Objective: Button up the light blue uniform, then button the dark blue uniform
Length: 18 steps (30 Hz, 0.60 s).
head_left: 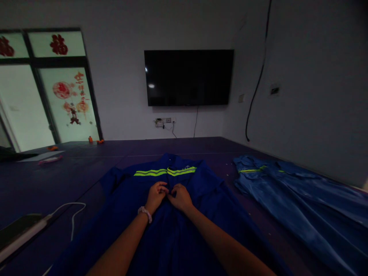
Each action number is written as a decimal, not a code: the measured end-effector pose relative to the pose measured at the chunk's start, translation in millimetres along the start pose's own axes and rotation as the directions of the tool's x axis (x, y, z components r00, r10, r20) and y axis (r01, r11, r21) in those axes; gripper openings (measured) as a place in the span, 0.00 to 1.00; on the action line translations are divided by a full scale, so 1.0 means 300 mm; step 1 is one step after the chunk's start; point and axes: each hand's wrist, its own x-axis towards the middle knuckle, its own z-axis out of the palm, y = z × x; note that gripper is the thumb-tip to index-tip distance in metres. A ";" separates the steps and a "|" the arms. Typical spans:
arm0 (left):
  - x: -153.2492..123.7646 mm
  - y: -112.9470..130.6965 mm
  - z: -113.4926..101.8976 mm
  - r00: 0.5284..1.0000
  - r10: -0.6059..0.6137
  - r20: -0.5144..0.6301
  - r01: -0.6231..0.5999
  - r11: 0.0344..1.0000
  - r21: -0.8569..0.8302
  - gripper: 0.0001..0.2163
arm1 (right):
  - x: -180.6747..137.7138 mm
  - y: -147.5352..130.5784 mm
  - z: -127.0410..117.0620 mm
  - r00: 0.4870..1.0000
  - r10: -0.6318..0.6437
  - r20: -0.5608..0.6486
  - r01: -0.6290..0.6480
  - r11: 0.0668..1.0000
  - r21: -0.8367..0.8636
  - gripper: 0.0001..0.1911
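Pinching jacket (172, 230) front, both grips (169, 195).

A plain home-like room: a wall-mounted television (189, 77) on the far wall, red paper cuttings (70, 94) on the glass door at left, dark floor (120, 147).

Fingertips of both hands curled out of sight; second garment (301, 199) cut off right.

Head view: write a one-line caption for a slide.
Both hands, left hand and right hand, pinch the front of a blue jacket with yellow-green stripes, spread on a dark table.
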 end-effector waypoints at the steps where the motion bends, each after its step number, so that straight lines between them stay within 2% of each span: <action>1: -0.001 0.002 0.000 1.000 -0.001 -0.006 0.001 1.000 0.001 0.15 | -0.002 -0.003 -0.002 1.000 0.002 0.003 -0.002 1.000 -0.004 0.10; 6: -0.005 0.009 0.002 1.000 0.007 0.001 -0.007 1.000 -0.022 0.14 | -0.014 -0.028 -0.024 1.000 0.006 0.014 -0.005 0.997 -0.071 0.14; 9: -0.005 0.010 0.005 1.000 -0.002 0.000 0.002 1.000 -0.020 0.14 | -0.017 -0.034 -0.028 1.000 0.019 0.023 -0.016 0.995 -0.095 0.12; 14: -0.006 0.012 0.008 1.000 0.001 -0.021 -0.001 1.000 -0.008 0.13 | -0.006 -0.009 -0.010 0.998 0.059 -0.016 -0.058 0.995 0.075 0.03; 18: -0.009 0.013 0.006 0.999 0.004 -0.031 -0.004 1.000 0.015 0.14 | 0.013 0.017 -0.007 0.995 0.094 -0.039 -0.086 0.981 0.175 0.05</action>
